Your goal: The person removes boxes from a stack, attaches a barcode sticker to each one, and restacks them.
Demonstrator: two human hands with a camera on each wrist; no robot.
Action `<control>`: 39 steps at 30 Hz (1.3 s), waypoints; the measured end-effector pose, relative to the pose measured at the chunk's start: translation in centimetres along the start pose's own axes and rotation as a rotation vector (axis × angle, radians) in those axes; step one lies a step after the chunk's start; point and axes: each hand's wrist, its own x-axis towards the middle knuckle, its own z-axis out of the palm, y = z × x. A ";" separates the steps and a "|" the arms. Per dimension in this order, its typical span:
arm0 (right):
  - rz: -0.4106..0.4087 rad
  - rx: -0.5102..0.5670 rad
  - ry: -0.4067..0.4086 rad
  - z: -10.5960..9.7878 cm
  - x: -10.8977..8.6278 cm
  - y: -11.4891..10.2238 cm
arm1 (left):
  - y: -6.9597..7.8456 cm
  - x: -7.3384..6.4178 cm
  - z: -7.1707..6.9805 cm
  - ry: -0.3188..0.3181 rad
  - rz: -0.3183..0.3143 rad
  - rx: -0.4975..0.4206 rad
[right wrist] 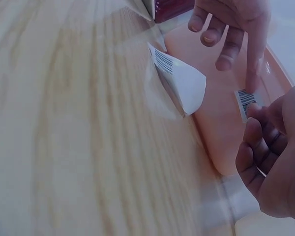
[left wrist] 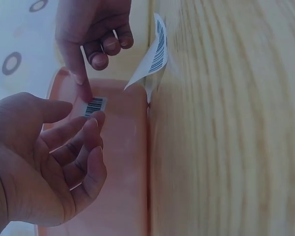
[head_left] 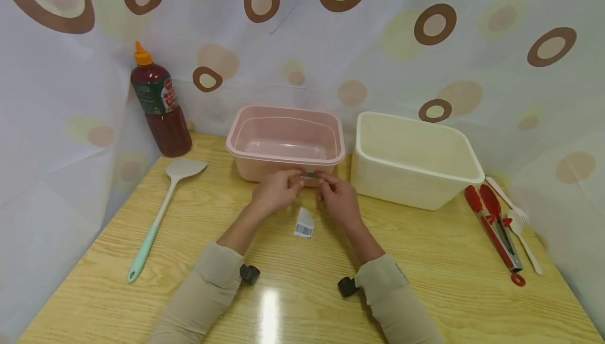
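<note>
A pink plastic bin (head_left: 257, 168) stands against the backdrop with a small barcode sticker (left wrist: 95, 106) on its front wall. My left hand (head_left: 276, 193) touches the sticker's left end with an extended index finger, its other fingers loosely bent. From the other side my right hand (head_left: 340, 199) presses the sticker's right end with its fingertips. Between the wrists, in front of the bin, a curled piece of white paper (head_left: 304, 223) with another barcode lies on the table; its raised, bent edge shows in the right wrist view.
Right of the pink bin is a cream bin (head_left: 402, 181). Red-tipped tongs (head_left: 496, 228), a white fork (head_left: 508, 197) and a white spoon (head_left: 522, 236) lie at the table's right edge. A turner (head_left: 163, 212) lies at left, below a sauce bottle (head_left: 160, 107).
</note>
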 end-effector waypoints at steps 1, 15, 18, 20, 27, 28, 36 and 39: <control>0.008 0.006 0.007 0.0 0.0 0.0 | 0.0 0.0 0.0 0.005 -0.005 -0.002; 0.042 0.041 0.034 -0.4 -0.1 0.0 | -0.1 -0.1 -0.4 -0.001 -0.011 -0.014; 0.039 0.037 0.029 -0.5 -0.1 0.0 | -0.2 -0.1 -0.5 -0.002 -0.001 -0.021; 0.033 0.024 0.018 -0.5 0.0 0.0 | -0.2 -0.1 -0.4 -0.011 0.002 -0.015; 0.026 -0.013 -0.004 -0.2 0.0 0.2 | -0.4 0.0 -0.2 -0.033 -0.006 -0.008; 0.025 -0.018 -0.005 -0.2 0.0 0.3 | -0.4 0.0 -0.2 -0.036 -0.007 -0.008; 0.010 -0.076 -0.073 0.2 0.0 0.3 | -0.6 0.0 0.1 -0.082 -0.012 0.014; 0.016 -0.084 -0.085 0.1 0.0 0.0 | -0.6 0.0 0.1 -0.086 -0.007 0.010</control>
